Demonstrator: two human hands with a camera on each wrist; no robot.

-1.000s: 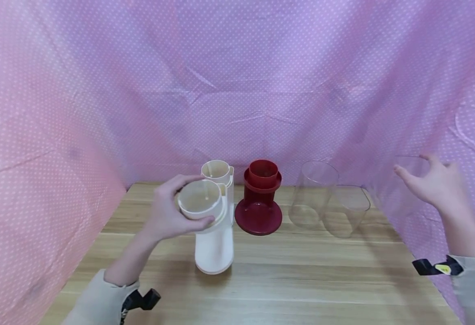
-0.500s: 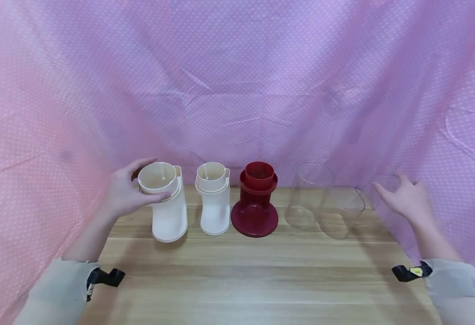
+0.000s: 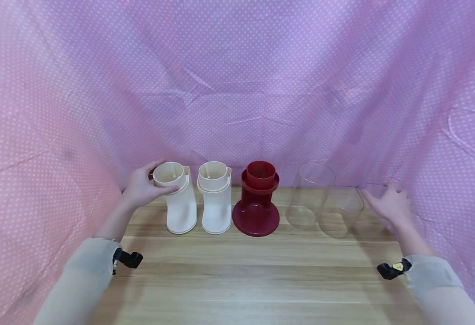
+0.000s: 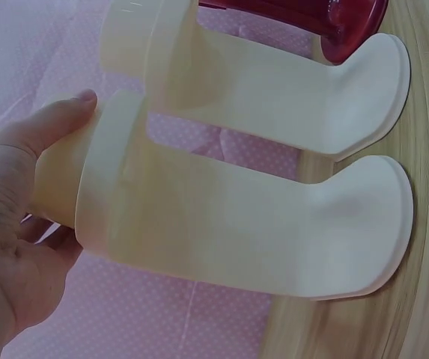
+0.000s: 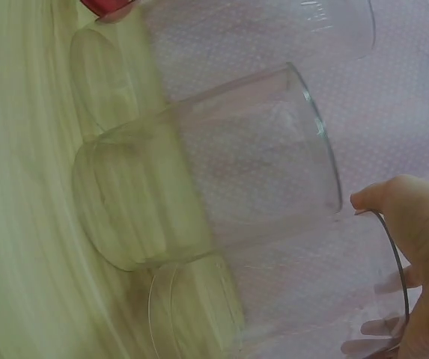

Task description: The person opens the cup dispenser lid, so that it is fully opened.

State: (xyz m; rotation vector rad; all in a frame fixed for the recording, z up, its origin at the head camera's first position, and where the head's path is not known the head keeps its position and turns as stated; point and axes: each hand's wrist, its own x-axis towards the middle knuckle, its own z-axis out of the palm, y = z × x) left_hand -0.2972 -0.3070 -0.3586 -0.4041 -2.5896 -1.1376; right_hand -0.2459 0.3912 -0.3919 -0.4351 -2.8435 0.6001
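Observation:
In the head view my left hand [image 3: 143, 186] grips the round collar at the top of a cream plastic stand [image 3: 182, 213], thumb in front. Its rounded foot is at the tabletop in the left wrist view. A matching cream stand [image 3: 216, 212] stands just right of it, followed by a dark red stand [image 3: 256, 219] with a round foot. My right hand [image 3: 393, 206] holds the rim of a clear cylinder [image 5: 296, 292], fingers on its far side, seen through the wall. Two more clear cylinders stand left of it: a middle one [image 5: 251, 157] and a taller-looking one [image 3: 306, 203].
The things form a row along the back of a wooden table [image 3: 237, 275]. A pink dotted cloth [image 3: 237, 104] hangs behind and on both sides. Each wrist wears a black camera strap, the left strap [image 3: 128, 259] below a pale sleeve.
My left hand has carried the cream stand from in front of the other one to its left, then slightly right beside it. My right hand has come down and leftward with the clear cylinder.

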